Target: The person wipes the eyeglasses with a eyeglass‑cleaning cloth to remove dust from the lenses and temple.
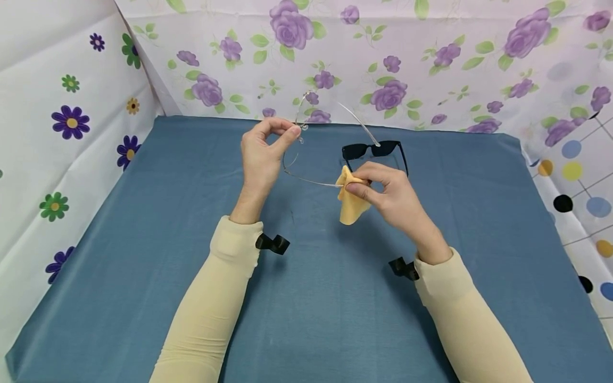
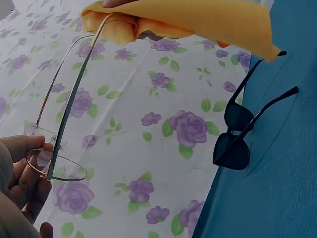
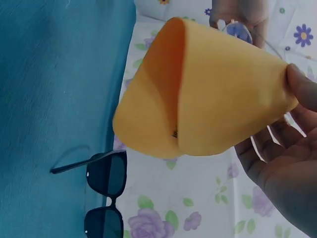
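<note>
My left hand [image 1: 263, 151] pinches thin wire-framed eyeglasses [image 1: 311, 181] near the nose bridge, holding them above the table. Their temples stretch toward the right. My right hand [image 1: 390, 194] pinches a yellow cleaning cloth [image 1: 353, 206] round the tip of the nearer temple. In the left wrist view, that temple's end disappears under the cloth [image 2: 188, 20], while the lenses stay by the left fingers [image 2: 37, 198]. The right wrist view has the cloth [image 3: 228, 94] hanging folded from the thumb and fingers, hiding the temple tip.
Black sunglasses [image 1: 354, 151] lie on the blue tablecloth [image 1: 306, 298] behind my right hand, temples unfolded. A floral sheet [image 1: 431, 90] hangs along the back edge. White patterned coverings border the left and right sides.
</note>
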A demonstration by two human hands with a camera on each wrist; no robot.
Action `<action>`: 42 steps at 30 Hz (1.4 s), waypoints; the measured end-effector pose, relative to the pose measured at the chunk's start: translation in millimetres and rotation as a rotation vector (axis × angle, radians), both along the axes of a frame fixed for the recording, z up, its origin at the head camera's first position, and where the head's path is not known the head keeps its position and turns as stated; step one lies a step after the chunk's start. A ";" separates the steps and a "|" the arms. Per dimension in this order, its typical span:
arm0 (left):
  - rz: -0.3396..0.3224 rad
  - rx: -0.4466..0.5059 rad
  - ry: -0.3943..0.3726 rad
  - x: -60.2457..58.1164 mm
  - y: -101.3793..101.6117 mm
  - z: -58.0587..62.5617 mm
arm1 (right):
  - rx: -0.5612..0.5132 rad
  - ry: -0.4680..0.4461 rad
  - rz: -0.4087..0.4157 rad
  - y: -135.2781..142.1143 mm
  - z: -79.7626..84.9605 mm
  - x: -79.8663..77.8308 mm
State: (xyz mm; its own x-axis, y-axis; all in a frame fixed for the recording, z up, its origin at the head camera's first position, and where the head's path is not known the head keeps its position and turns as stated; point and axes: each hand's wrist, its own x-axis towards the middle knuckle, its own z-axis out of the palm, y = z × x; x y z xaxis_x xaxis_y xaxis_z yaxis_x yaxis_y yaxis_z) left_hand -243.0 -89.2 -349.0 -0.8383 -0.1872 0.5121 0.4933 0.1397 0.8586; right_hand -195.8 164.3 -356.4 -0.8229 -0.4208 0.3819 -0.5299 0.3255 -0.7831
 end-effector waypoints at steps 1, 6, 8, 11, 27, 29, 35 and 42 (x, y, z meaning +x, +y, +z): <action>0.005 -0.003 0.001 -0.1 0.5 -0.5 | 0.012 0.013 0.010 -2.1 -0.1 1.3; 0.017 -0.028 0.018 0.9 1.2 -0.9 | 0.050 0.058 0.011 -8.4 1.3 5.2; 0.012 -0.027 0.028 0.8 0.5 -0.7 | 0.051 0.064 -0.006 -7.3 2.7 5.7; 0.002 -0.013 0.041 0.4 -1.1 -0.2 | 0.045 0.053 -0.021 -3.3 4.6 5.0; -0.010 0.023 0.062 0.8 -5.5 3.0 | 0.026 -0.063 -0.070 11.1 4.7 -4.4; -0.009 0.028 0.065 0.5 -5.6 3.0 | 0.025 -0.070 -0.074 11.5 5.1 -4.6; -0.012 0.031 0.070 0.5 -5.4 3.6 | 0.035 -0.093 -0.090 13.8 4.4 -5.3; -0.014 0.026 0.070 1.6 -4.2 4.7 | 0.051 -0.094 -0.119 17.2 3.1 -7.5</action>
